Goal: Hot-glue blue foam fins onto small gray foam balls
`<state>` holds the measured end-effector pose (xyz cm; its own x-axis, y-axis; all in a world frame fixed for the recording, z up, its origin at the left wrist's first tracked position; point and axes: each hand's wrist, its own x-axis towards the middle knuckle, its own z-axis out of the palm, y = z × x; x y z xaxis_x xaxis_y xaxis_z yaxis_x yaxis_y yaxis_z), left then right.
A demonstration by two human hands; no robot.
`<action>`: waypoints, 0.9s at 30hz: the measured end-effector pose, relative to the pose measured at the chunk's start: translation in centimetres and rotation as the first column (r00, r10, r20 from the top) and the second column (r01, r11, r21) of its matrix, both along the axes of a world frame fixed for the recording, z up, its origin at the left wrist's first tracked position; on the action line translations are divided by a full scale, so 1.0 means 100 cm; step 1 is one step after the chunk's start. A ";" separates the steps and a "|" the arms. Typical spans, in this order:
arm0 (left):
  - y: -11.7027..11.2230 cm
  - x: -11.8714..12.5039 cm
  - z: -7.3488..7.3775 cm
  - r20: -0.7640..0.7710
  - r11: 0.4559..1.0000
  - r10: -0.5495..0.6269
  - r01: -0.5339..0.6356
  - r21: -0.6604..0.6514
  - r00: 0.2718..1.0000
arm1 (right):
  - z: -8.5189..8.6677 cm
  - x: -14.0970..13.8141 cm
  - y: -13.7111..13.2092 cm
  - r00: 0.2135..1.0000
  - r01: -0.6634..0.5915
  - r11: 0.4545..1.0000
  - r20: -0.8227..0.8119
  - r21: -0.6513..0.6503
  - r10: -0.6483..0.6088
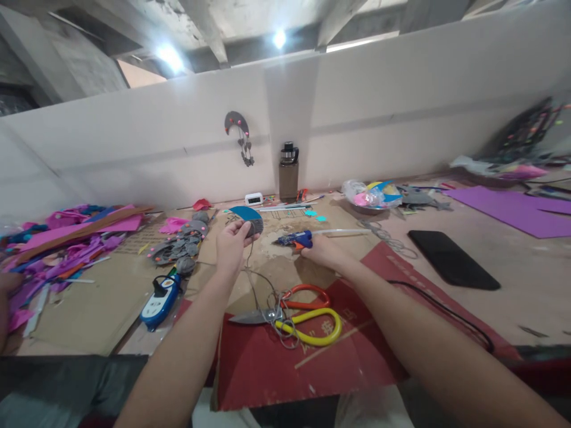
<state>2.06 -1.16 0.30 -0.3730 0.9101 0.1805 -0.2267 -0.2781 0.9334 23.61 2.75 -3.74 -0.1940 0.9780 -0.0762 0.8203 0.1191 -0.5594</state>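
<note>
My left hand pinches a curved felt piece, blue on one part and grey on the other, raised above the cardboard. A thin grey string trails below that hand toward the scissors. My right hand is wrapped around a blue glue gun with an orange trigger, its nozzle pointing left. A white glue stick sticks out behind it. Nearer to me lie scissors with one red and one yellow handle loop, tangled with string.
Grey felt pieces and a blue power strip lie left, beside colourful scraps and another person's hand. A bottle stands by the wall. A bowl and black phone are right. Red cardboard overhangs the front edge.
</note>
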 end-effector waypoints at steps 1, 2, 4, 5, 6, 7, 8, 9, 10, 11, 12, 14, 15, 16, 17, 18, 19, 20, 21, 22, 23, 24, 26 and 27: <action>-0.001 0.001 0.001 -0.007 1.000 0.008 -0.008 -0.012 1.000 | 0.002 0.002 0.002 0.999 0.018 1.000 -0.028 -0.026 -0.018; -0.001 0.001 0.001 -0.013 1.000 0.014 -0.015 -0.024 1.000 | 0.005 0.003 0.004 0.997 0.039 0.999 -0.063 -0.038 -0.041; -0.003 0.003 0.003 -0.023 0.998 0.028 -0.030 -0.049 0.999 | 0.011 0.005 0.005 0.978 0.083 0.996 -0.193 -0.020 -0.086; -0.003 0.003 0.003 -0.029 0.997 0.034 -0.035 -0.064 0.999 | 0.015 0.005 0.003 0.954 0.098 0.995 -0.285 -0.001 -0.094; -0.003 0.004 0.003 -0.034 0.996 0.037 -0.040 -0.077 0.999 | 0.019 0.005 0.000 0.923 0.109 0.994 -0.372 0.018 -0.095; -0.003 0.004 0.003 -0.037 0.995 0.043 -0.046 -0.087 0.998 | 0.024 0.004 -0.004 0.892 0.114 0.993 -0.444 0.037 -0.086; -0.003 0.004 0.003 -0.041 0.994 0.045 -0.048 -0.095 0.998 | 0.029 0.002 -0.009 0.863 0.107 0.993 -0.501 0.056 -0.064; -0.002 0.004 0.002 -0.044 0.994 0.045 -0.049 -0.102 0.998 | 0.033 0.000 -0.015 0.839 0.100 0.992 -0.542 0.078 -0.042; -0.002 0.004 0.001 -0.048 0.993 0.041 -0.046 -0.106 0.998 | 0.038 -0.002 -0.021 0.818 0.087 0.991 -0.575 0.101 -0.013; -0.001 0.003 0.000 -0.054 0.994 0.034 -0.040 -0.106 0.998 | 0.041 -0.005 -0.028 0.779 0.052 0.992 -0.626 0.116 0.032; -0.001 0.003 -0.002 -0.062 0.994 0.024 -0.031 -0.107 0.998 | 0.044 -0.008 -0.033 0.725 -0.012 0.991 -0.682 0.131 0.099; 0.000 0.002 -0.004 -0.087 0.994 0.006 -0.015 -0.106 0.996 | 0.045 -0.013 -0.043 0.652 -0.116 0.976 -0.727 0.183 0.214; 0.000 0.002 -0.004 -0.099 0.994 0.000 -0.010 -0.106 0.995 | 0.045 -0.016 -0.046 0.641 -0.155 0.965 -0.722 0.211 0.261; 0.000 0.002 -0.005 -0.108 0.994 -0.002 -0.010 -0.108 0.994 | 0.043 -0.017 -0.049 0.645 -0.181 0.955 -0.704 0.236 0.297; 0.000 0.002 -0.005 -0.113 0.994 0.001 -0.013 -0.109 0.994 | 0.041 -0.018 -0.050 0.655 -0.200 0.946 -0.683 0.255 0.323; 0.000 0.003 -0.005 -0.114 0.994 0.005 -0.017 -0.109 0.993 | 0.040 -0.019 -0.052 0.663 -0.214 0.940 -0.668 0.266 0.340; 0.000 0.004 -0.004 -0.112 0.994 0.008 -0.020 -0.107 0.994 | 0.038 -0.020 -0.052 0.663 -0.221 0.937 -0.663 0.272 0.349; 0.000 0.005 -0.004 -0.108 0.994 0.013 -0.024 -0.105 0.994 | 0.037 -0.020 -0.053 0.661 -0.224 0.935 -0.661 0.276 0.354; -0.001 0.006 -0.003 -0.106 0.995 0.015 -0.026 -0.100 0.994 | 0.036 -0.020 -0.053 0.663 -0.223 0.934 -0.659 0.280 0.356; -0.001 0.007 -0.003 -0.104 0.995 0.018 -0.028 -0.094 0.994 | 0.035 -0.021 -0.053 0.669 -0.217 0.933 -0.652 0.287 0.356; -0.002 0.008 -0.002 -0.105 0.996 0.019 -0.029 -0.089 0.994 | 0.035 -0.021 -0.053 0.679 -0.211 0.930 -0.640 0.299 0.360; -0.002 0.009 -0.002 -0.108 0.996 0.020 -0.030 -0.085 0.994 | 0.035 -0.021 -0.053 0.693 -0.204 0.926 -0.621 0.318 0.366; -0.003 0.010 -0.001 -0.117 0.996 0.020 -0.030 -0.081 0.993 | 0.035 -0.021 -0.052 0.724 -0.197 0.912 -0.574 0.360 0.383; -0.004 0.010 0.000 -0.120 0.996 0.019 -0.029 -0.082 0.993 | 0.035 -0.021 -0.051 0.738 -0.196 0.904 -0.550 0.380 0.391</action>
<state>3.06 -1.52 0.26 -0.3749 0.9150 0.1489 -0.1068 -0.2022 0.9735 21.46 -2.34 -0.21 -0.3839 0.8214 0.4217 0.2209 0.5252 -0.8218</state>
